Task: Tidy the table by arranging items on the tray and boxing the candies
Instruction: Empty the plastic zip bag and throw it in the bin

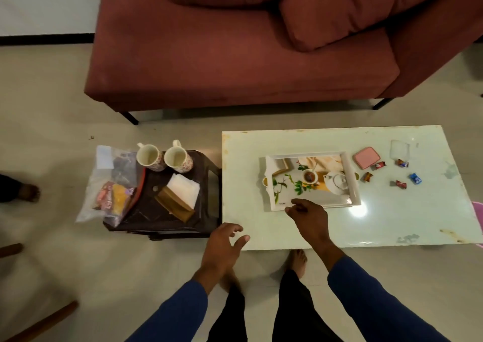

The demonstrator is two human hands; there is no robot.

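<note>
A white tray (350, 174) with a printed tea picture lies on the pale glass table (392, 218). Right of it sit a pink lid (366, 157), a clear box (399, 148) and several wrapped candies (400, 184). Two flowered mugs (150, 157) (178, 158), a white napkin stack (183, 189) and a brown holder (174, 203) rest on a dark side table (156, 224) to the left. My right hand (308, 212) hovers at the tray's near edge, fingers loosely apart, holding nothing. My left hand (222, 242) is open at the table's near left corner.
A plastic bag of snacks (109, 184) hangs over the side table's left edge. A red sofa (235, 62) stands beyond both tables. Another person's foot (28, 191) is at the far left. My bare feet (296, 262) stand by the table's near edge.
</note>
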